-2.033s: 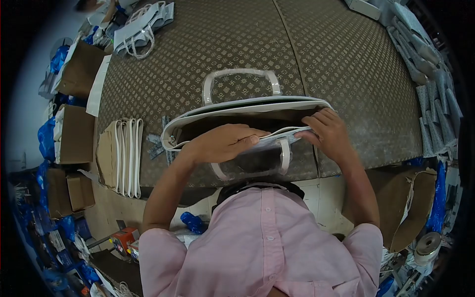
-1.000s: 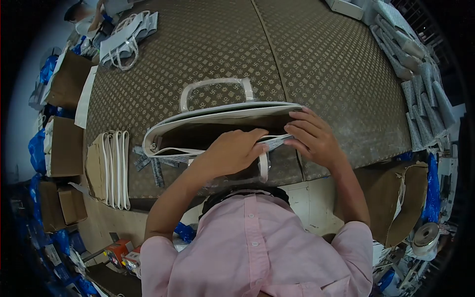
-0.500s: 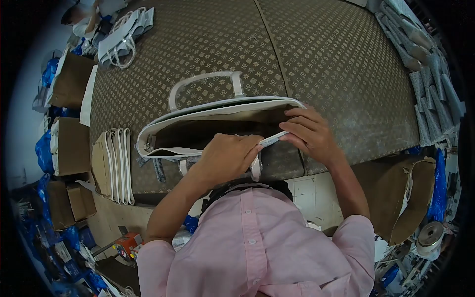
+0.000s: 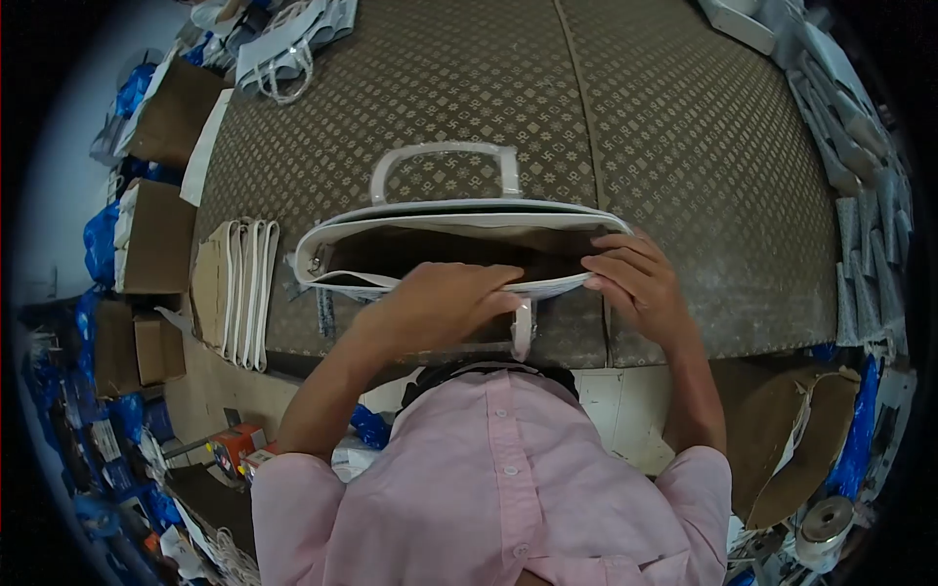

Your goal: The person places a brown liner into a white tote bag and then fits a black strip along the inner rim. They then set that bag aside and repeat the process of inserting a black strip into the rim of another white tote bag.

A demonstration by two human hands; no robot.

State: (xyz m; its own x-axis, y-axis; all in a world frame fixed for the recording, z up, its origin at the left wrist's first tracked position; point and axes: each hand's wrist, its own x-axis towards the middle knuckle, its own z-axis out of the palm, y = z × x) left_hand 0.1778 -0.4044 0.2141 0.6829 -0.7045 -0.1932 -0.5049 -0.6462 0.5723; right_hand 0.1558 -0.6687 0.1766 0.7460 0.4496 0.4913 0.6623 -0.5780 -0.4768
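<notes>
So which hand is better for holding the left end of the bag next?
Probably the left hand: it's closer to that end of the bag. The right hand is at the other end and would likely reach across.

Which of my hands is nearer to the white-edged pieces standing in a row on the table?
Left. Your left hand grips the near edge of the bag, just right of the white-edged pieces; your right hand is farther off, at the bag's right end.
</notes>
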